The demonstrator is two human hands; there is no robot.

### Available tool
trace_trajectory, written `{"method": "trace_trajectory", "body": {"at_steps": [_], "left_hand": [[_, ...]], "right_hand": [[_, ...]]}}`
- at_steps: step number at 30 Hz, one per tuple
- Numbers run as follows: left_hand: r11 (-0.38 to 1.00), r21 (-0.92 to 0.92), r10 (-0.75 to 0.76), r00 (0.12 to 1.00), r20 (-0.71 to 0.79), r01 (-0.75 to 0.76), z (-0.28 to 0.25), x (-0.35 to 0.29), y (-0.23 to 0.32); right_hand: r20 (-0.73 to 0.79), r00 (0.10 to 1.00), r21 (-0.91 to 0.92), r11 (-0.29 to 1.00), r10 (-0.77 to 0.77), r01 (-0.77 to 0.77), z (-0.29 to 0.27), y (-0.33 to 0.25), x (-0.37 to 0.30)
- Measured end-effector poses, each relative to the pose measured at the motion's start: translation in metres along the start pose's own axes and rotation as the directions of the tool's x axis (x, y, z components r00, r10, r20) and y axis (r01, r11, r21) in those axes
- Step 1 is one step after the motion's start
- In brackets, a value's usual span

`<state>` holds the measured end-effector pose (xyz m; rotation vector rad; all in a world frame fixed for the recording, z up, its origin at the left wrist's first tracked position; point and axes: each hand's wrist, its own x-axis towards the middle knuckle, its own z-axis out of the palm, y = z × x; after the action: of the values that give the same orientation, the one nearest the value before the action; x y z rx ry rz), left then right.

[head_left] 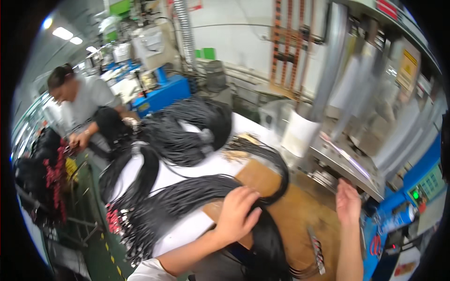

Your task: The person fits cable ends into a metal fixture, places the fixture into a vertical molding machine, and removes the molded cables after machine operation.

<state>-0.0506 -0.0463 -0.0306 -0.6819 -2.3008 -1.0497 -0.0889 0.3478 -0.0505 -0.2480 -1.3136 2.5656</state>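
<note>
My left hand [238,211] lies over a thick bundle of black cables [185,196], its thumb apart from its fingers. The bundle bends under the hand and hangs toward me as a dark strand [268,248]. My right hand [348,204] is raised by the front edge of a machine's metal table [344,164], fingers loosely bent and pointing up. I see nothing in its fingers, though it is slightly blurred. Metal and red ends [123,224] show at the bundle's left end. A thin board [258,179] lies beyond my left hand.
More black cable coils [187,126] lie on the white table [180,238]. A knife-like tool [316,250] lies on the brown board [302,220]. At the right are a blue control panel [424,185] and red-handled pliers [375,244]. A co-worker [82,100] handles cables at left.
</note>
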Motion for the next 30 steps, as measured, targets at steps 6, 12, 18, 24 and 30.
{"method": "trace_trajectory", "body": {"at_steps": [6, 12, 18, 24, 30], "left_hand": [[0.944, 0.325, -0.013, 0.976, 0.219, -0.060, -0.004, -0.034, -0.011], [0.954, 0.296, -0.006, 0.982, 0.191, -0.052, -0.004, -0.034, -0.014], [0.965, 0.257, -0.003, 0.983, 0.182, -0.045, -0.006, -0.033, -0.012], [0.958, 0.280, 0.008, 0.985, 0.173, -0.057, -0.006, -0.033, -0.015], [0.963, 0.221, 0.074, 0.938, 0.340, -0.156, -0.019, -0.034, -0.021]], "right_hand": [[-0.325, 0.935, 0.368, 0.892, -0.142, 0.263, 0.019, 0.043, 0.100], [-0.267, 0.923, 0.195, 0.922, -0.278, 0.335, -0.025, 0.072, 0.165], [-0.164, 0.948, 0.220, 0.927, -0.271, 0.303, -0.033, 0.065, 0.159], [-0.071, 0.997, 0.458, 0.887, -0.026, 0.055, -0.037, 0.041, 0.113], [0.192, 0.961, -0.359, 0.897, -0.201, 0.259, -0.017, 0.017, -0.035]]}}
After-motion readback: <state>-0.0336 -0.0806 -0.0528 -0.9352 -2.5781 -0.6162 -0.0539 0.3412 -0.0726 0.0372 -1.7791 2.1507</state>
